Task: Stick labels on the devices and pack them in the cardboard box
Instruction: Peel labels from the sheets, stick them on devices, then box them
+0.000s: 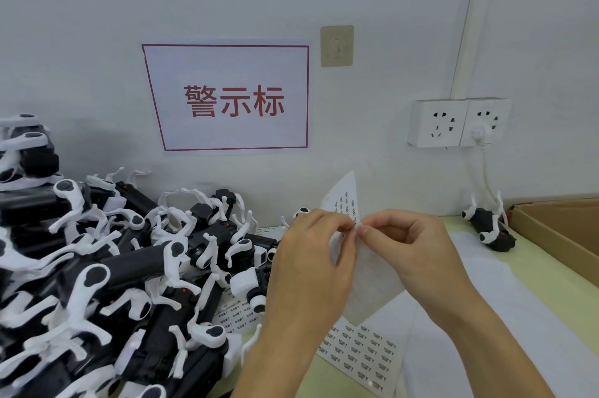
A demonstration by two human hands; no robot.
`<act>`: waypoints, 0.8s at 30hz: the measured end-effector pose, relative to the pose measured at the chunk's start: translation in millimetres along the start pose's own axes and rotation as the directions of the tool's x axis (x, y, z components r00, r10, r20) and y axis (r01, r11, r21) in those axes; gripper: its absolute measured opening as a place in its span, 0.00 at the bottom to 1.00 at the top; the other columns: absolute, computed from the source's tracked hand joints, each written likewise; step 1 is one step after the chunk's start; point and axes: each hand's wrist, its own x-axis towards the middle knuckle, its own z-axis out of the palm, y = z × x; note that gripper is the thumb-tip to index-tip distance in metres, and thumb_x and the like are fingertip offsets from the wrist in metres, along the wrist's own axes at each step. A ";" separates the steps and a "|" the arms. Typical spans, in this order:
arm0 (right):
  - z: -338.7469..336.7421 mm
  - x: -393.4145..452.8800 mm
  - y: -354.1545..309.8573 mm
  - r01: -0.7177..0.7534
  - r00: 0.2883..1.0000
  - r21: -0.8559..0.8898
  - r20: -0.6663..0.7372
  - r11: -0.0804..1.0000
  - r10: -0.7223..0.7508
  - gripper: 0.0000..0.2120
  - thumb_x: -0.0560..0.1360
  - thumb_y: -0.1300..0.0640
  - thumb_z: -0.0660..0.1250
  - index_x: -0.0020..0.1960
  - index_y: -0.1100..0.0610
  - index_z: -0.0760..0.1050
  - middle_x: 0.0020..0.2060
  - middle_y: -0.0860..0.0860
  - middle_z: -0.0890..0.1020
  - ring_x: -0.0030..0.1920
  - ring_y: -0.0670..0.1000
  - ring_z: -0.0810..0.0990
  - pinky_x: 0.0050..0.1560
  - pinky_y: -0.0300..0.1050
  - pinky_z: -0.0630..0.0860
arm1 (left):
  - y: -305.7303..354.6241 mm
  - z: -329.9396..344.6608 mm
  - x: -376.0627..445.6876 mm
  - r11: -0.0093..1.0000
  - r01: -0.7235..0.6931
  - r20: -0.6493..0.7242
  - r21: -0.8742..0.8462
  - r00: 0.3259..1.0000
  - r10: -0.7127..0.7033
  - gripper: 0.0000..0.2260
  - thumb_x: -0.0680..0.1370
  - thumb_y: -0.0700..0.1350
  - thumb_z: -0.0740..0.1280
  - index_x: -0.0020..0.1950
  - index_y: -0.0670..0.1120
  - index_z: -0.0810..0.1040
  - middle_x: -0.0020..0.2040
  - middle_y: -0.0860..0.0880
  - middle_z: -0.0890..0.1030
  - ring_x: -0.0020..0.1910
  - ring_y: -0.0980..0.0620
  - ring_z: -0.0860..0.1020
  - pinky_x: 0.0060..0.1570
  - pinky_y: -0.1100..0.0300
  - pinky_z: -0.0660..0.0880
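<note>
The heap of black-and-white devices [123, 268] filled the bench from nine to seven o'clock, and its nearest pieces lay just beside the left hand [311, 264]. A careless elbow or wrist could have knocked some loose, or dragged the flat label sheet [359, 349] lying at six o'clock under them. The cardboard box [557, 232] stood open at three o'clock, with a single device [489, 229] just beside its near corner, apparently not yet packed.

The held label sheet [366, 274] stood raised at centre, its top corner curling toward twelve. Thin backing like that could tear or crease under a hard pull, and a label peeled crooked would likely fold onto itself.

Both forearms came up from six o'clock. Left hand and right hand [405, 245] met at the sheet's edge, each pinching it with curled fingertips, seemingly working a label free.
</note>
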 end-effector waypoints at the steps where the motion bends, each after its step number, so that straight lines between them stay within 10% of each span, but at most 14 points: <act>1: 0.2 0.0 -0.6 0.007 1.000 -0.011 0.001 1.000 -0.007 0.08 0.74 0.63 0.71 0.40 0.53 0.85 0.38 0.51 0.87 0.43 0.50 0.86 0.47 0.40 0.79 | 0.1 -0.2 0.2 1.000 -0.001 0.006 0.003 1.000 0.001 0.07 0.77 0.47 0.66 0.47 0.47 0.84 0.43 0.55 0.82 0.44 0.54 0.79 0.45 0.54 0.76; 24: 1.5 -2.5 -8.4 0.063 0.997 -0.143 0.060 0.988 -0.055 0.08 0.73 0.64 0.72 0.38 0.54 0.86 0.36 0.50 0.87 0.40 0.49 0.86 0.44 0.39 0.81 | -3.7 -5.1 1.9 0.974 0.181 0.088 -0.139 0.981 -0.170 0.05 0.77 0.40 0.70 0.42 0.46 0.84 0.36 0.55 0.83 0.38 0.56 0.80 0.40 0.60 0.77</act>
